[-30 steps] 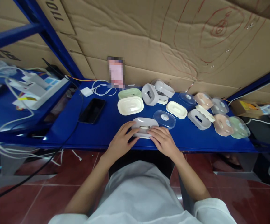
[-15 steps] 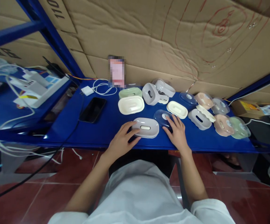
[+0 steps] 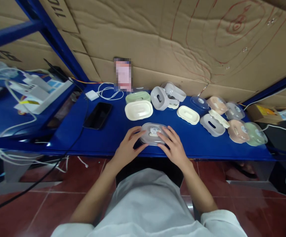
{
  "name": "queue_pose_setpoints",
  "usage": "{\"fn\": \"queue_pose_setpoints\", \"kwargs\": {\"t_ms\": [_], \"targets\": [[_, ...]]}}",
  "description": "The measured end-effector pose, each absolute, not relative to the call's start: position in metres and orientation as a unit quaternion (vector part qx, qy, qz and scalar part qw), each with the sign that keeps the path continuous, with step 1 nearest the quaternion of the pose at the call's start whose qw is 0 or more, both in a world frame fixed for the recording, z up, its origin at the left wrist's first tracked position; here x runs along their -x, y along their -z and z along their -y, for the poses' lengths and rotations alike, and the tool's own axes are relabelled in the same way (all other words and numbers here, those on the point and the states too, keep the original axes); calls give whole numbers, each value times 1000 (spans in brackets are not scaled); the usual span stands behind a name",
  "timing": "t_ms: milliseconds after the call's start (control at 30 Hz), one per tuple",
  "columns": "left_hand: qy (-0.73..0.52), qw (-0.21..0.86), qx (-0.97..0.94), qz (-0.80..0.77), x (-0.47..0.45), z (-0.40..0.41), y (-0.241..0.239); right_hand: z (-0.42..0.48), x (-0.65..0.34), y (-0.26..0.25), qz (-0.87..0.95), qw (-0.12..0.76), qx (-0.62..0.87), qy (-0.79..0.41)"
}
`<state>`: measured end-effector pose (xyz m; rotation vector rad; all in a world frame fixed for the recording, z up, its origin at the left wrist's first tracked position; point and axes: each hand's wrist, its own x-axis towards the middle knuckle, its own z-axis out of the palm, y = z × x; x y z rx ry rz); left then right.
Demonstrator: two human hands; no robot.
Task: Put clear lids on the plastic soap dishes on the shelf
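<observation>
A grey oval soap box (image 3: 153, 134) lies at the front edge of the blue shelf (image 3: 113, 135), now with a clear lid on top of it. My left hand (image 3: 128, 146) rests against its left end, fingers curved round the rim. My right hand (image 3: 174, 148) lies on its right side, fingers spread over the clear lid. A cream oval tray (image 3: 138, 110) and a green box (image 3: 138, 97) sit just behind.
A black phone (image 3: 98, 115) lies to the left, with a white charger and cable (image 3: 100, 93) behind it. Several grey, cream, pink and green boxes and lids (image 3: 222, 118) spread along the right. Cardboard lines the back. A power strip (image 3: 38, 92) with cables sits far left.
My right hand took the clear lid from the right of the grey box and brought it on top of the box. The left hand stayed at the box's left end.
</observation>
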<state>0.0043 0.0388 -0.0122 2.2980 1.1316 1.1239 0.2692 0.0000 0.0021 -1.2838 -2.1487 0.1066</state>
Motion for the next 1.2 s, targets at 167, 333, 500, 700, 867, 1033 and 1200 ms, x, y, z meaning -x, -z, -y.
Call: {"fn": "queue_pose_setpoints", "kwargs": {"t_ms": [167, 333, 500, 700, 867, 1033, 1200], "targets": [[-403, 170, -804, -402, -2, -41, 15, 0, -263, -2, 827, 271, 492, 0], [-401, 180, -804, -400, -2, -42, 15, 0, -265, -4, 831, 258, 493, 7], [-395, 190, -805, -400, -1, -44, 15, -1, -265, -2, 825, 259, 502, 1], [-388, 193, -805, -405, 0, -44, 17, 4, -263, 0, 826, 263, 498, -27], [-387, 186, -806, -407, -2, -42, 17, 3, -266, 0, 822, 284, 489, -69], [-366, 197, -810, -414, -5, -38, 14, 2, -268, 7, 803, 322, 497, -66], [-343, 206, -804, -439, -6, -35, 9, -5, -298, -1, 759, 372, 534, 8]]}}
